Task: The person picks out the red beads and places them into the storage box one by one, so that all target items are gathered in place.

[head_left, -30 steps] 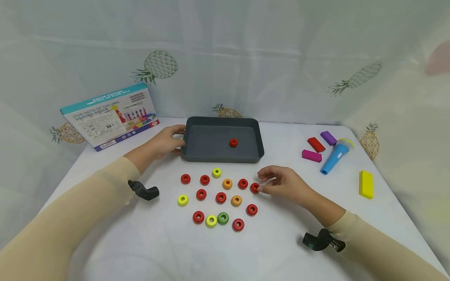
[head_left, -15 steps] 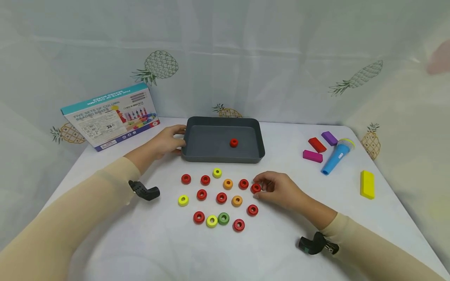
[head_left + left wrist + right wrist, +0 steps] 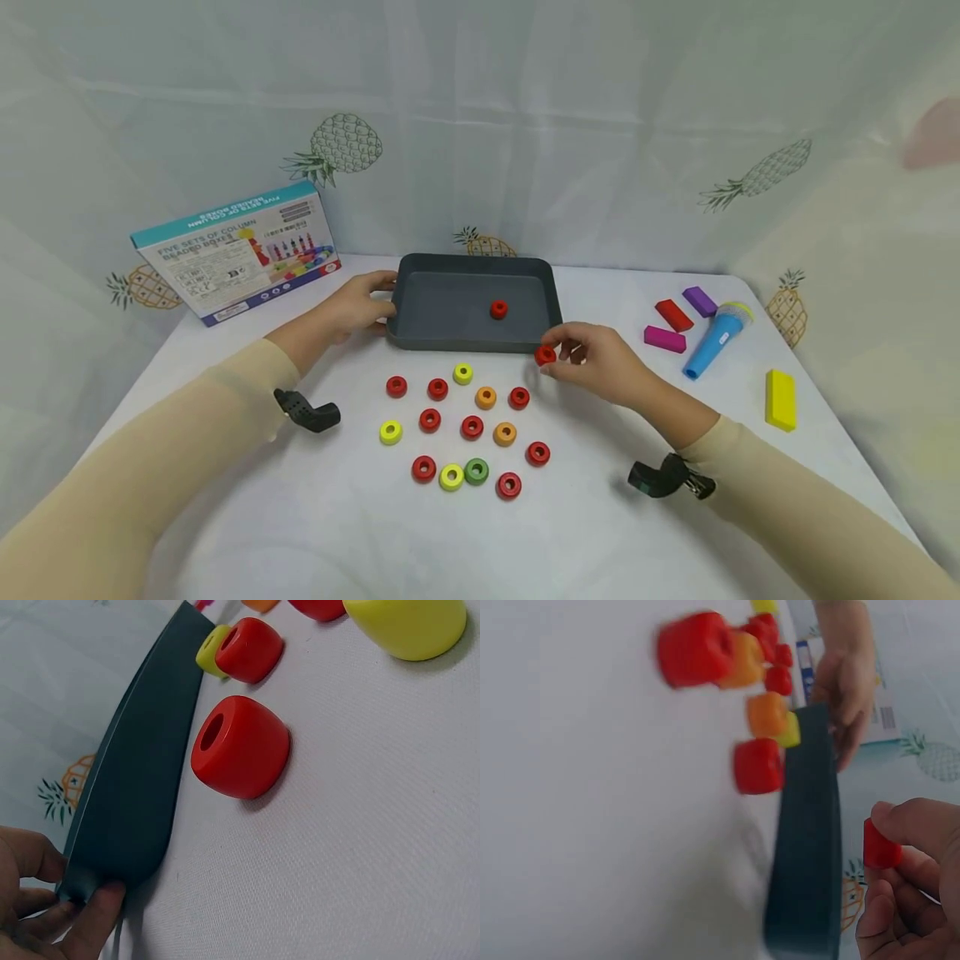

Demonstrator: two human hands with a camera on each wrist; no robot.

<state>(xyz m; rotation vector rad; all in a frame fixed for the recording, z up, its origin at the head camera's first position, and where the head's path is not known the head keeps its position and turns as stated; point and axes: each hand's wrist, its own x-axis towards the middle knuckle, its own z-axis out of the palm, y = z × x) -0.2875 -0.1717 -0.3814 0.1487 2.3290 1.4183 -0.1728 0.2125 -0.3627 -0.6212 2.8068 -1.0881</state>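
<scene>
My right hand [image 3: 592, 360] pinches a red bead [image 3: 545, 356] between thumb and fingers, at the front right corner of a dark grey tray [image 3: 442, 342]. In the right wrist view the pinched red bead [image 3: 883, 845] shows beyond the tray's wall [image 3: 808, 847]. My left hand [image 3: 352, 307] touches the tray's left side with spread fingers; its fingertips meet the end wall in the left wrist view. Inside the tray lies one red bead [image 3: 498, 310]. In front of it, several red, yellow, orange and green beads [image 3: 476, 472] are scattered on the white cloth.
A printed toy box [image 3: 240, 254] leans at the back left. To the right lie a blue toy microphone [image 3: 714, 339], a red block [image 3: 673, 316], a purple block [image 3: 700, 302], a magenta block [image 3: 664, 339] and a yellow block [image 3: 781, 400]. A pineapple-print curtain [image 3: 540, 125] hangs behind.
My right hand closed its fingers on the rightmost red bead, then carried it away from me to the tray's front right corner. The left hand stayed at the tray.
</scene>
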